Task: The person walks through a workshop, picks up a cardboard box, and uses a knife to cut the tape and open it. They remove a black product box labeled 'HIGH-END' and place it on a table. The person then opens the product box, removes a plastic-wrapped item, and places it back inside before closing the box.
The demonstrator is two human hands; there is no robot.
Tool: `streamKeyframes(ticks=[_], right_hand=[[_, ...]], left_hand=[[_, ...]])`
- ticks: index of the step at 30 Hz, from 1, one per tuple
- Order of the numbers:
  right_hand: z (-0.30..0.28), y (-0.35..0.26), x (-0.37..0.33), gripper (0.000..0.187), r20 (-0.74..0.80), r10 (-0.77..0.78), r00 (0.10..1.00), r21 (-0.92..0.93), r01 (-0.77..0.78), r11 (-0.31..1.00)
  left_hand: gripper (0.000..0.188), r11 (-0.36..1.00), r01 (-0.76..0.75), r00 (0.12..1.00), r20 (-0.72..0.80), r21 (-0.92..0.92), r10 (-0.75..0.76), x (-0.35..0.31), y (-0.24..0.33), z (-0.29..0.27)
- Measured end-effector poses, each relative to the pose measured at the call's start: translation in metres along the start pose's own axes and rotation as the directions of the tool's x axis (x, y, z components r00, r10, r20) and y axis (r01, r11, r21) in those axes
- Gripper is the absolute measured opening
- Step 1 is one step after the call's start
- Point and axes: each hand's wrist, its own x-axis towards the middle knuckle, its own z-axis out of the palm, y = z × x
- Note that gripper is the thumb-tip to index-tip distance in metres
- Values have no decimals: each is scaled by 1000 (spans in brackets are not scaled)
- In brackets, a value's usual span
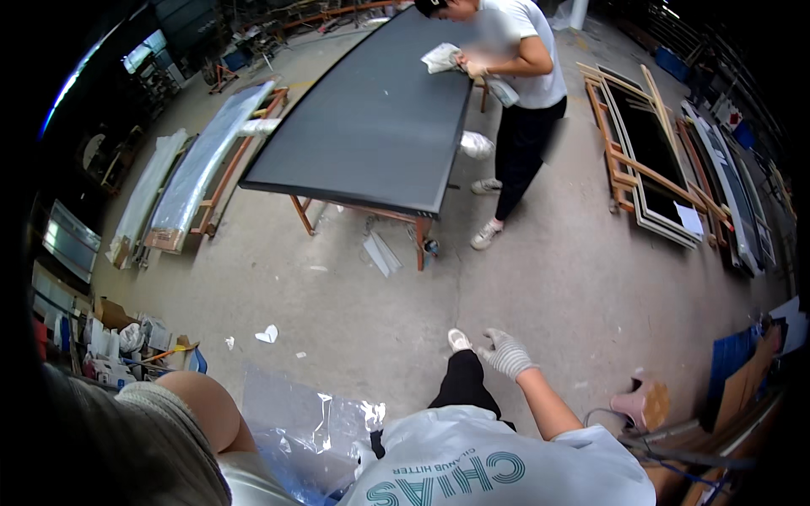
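Note:
My right hand (509, 354), in a grey-white ribbed knit glove, hangs beside my right leg. Its fingers are apart and nothing is in them. Close to the camera at the lower left is my left hand (139, 434), raised in a similar knit glove; its fingers cannot be made out. A clear plastic sheet (291, 401) shows between my left arm and my body. Ahead stands a large dark grey panel (363, 118) on an orange-brown metal stand (421, 236), out of reach of both hands.
Another person (536, 76) leans over the panel's right side, holding a white cloth (441, 58). Plastic-wrapped panels (207, 152) rest at left, framed panels (645, 160) at right. A pink stool (641, 405) and cardboard (742, 379) stand at lower right. Paper scraps (267, 334) litter the floor.

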Motion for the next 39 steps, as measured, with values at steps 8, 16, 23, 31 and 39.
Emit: streamKeyframes(ticks=[8, 16, 23, 31, 39], right_hand=[[-38, -9, 343, 58, 68, -126, 990, 788, 24, 615], [-57, -21, 568, 53, -144, -23, 989, 926, 143, 349], [-68, -36, 583, 52, -45, -31, 999, 984, 49, 171], [-21, 63, 455, 38, 200, 305, 931, 882, -307, 359], [109, -9, 357, 21, 434, 640, 634, 550, -749, 370]], left_hand=[[62, 844, 161, 916, 241, 512, -321, 31, -95, 30], [55, 689, 269, 803, 238, 673, -546, -2, -188, 54], [49, 615, 298, 773, 194, 730, -604, -50, -226, 27], [43, 620, 315, 827, 113, 718, -550, -133, -264, -61], [39, 133, 956, 252, -508, 260, -824, -446, -281, -132]])
